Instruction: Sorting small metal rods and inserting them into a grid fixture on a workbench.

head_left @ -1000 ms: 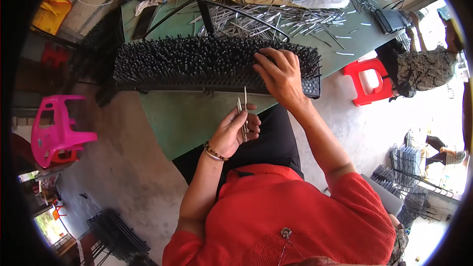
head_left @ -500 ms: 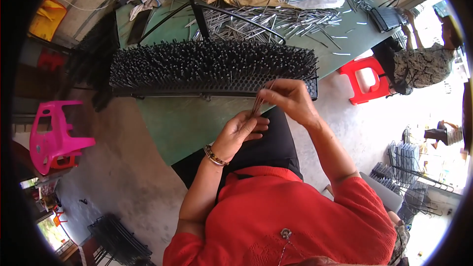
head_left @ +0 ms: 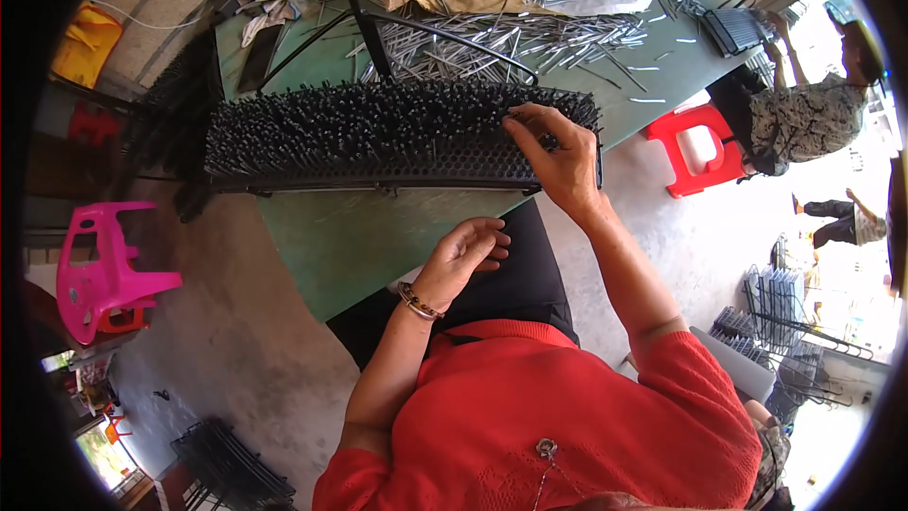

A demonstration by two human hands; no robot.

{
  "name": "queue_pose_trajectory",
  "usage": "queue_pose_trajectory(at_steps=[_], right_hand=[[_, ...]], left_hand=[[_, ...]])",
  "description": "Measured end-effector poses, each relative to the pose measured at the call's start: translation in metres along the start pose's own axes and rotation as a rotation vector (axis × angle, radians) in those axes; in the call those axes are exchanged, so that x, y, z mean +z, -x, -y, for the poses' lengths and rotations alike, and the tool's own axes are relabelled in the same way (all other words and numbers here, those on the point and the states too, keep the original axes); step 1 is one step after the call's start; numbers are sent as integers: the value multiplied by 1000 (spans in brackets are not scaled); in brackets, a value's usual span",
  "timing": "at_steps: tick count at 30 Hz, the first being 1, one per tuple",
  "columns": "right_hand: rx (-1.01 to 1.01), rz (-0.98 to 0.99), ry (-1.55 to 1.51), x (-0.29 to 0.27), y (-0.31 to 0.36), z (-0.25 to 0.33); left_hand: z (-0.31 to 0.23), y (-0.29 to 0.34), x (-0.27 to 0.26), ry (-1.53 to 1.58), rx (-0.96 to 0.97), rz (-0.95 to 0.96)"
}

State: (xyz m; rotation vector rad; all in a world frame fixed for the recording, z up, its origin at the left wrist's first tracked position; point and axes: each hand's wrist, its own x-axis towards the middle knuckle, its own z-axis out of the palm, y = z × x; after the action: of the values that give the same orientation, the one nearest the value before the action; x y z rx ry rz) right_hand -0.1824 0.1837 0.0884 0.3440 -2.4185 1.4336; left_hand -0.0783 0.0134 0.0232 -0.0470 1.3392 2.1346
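Observation:
A long black perforated rack (head_left: pixel 445 168), densely filled with thin upright dark rods (head_left: pixel 350 128), lies along the near edge of the green table. Over its right part, my right hand (head_left: pixel 560 153) is pinched, thumb and fingertips at the rod tops; what they grip is too small to tell. My left hand (head_left: pixel 461 260) hovers above my lap, just off the table edge, fingers curled inward. Whatever may be in its palm is hidden. A bare strip of holes shows along the rack's near side.
Loose silver strips (head_left: pixel 511 47) are heaped on the green table (head_left: pixel 322 246) behind the rack, beside brown wrapping (head_left: pixel 445 2). A black metal frame (head_left: pixel 364 24) rises there. Red (head_left: pixel 681 147) and pink (head_left: pixel 99 270) stools flank me. Another person (head_left: pixel 809 118) works at far right.
My right hand has moved away from my left hand, up and forward onto the rods. The thin bundle that showed between both hands is no longer visible. My left hand has barely moved.

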Motion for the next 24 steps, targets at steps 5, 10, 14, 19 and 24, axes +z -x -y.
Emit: queue_pose_trajectory(at_steps=[5,10,14,19,24], right_hand=[[-80,7,59,-1,0,1],[-168,52,107,3,1,-9],[-144,103,100,7,2,-8],[-122,97,72,10,-1,-6],[-181,163,121,9,-2,-5]], left_hand=[[3,0,-2,0,-2,-12],[6,1,-4,12,3,-34],[4,2,-4,10,4,-32],[5,2,-5,16,0,-37],[6,2,-4,30,-5,-25]])
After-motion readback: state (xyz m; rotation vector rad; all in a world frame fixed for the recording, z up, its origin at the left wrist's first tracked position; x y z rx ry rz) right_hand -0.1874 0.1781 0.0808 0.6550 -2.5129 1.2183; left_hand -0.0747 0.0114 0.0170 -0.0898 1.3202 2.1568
